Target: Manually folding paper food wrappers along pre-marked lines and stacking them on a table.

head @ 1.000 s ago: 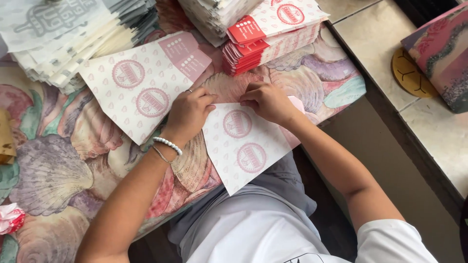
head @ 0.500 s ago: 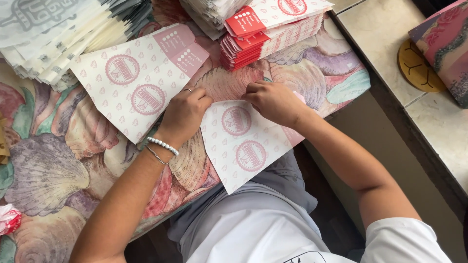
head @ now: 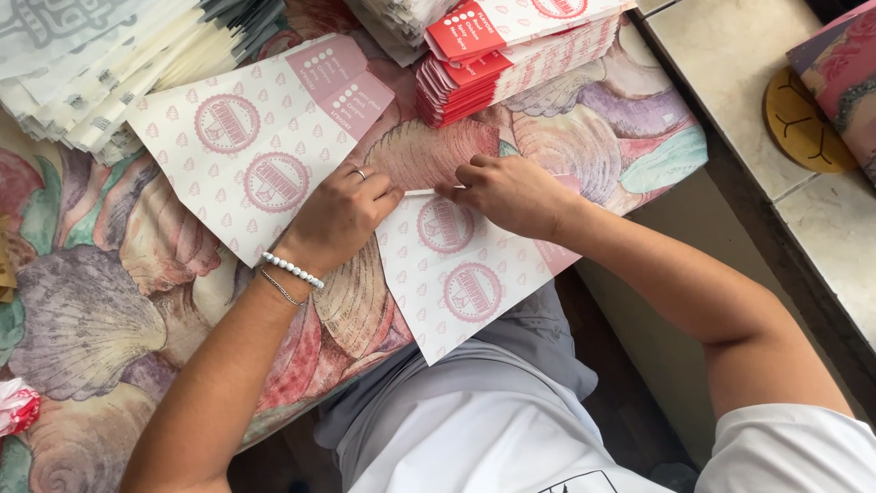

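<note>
A white paper bag (head: 456, 274) with round pink stamps lies flat at the near edge of the table, one corner hanging over my lap. My left hand (head: 339, 217), with a ring and a bead bracelet, presses its fingertips on the bag's upper left edge. My right hand (head: 507, 194) presses down on the bag's top edge, fingers curled on the paper. A second bag (head: 255, 146) of the same kind lies flat to the left, its pink flap pointing up right.
A shell-patterned cloth (head: 100, 301) covers the table. Stacks of white folded bags (head: 109, 55) sit at the top left, a red-edged stack (head: 511, 55) at the top centre. A stone ledge (head: 730, 82) runs on the right with a round wooden coaster (head: 803, 119).
Both hands have slid together along the bag's top edge, flattening it. The view has shifted slightly; the bag stays in place.
</note>
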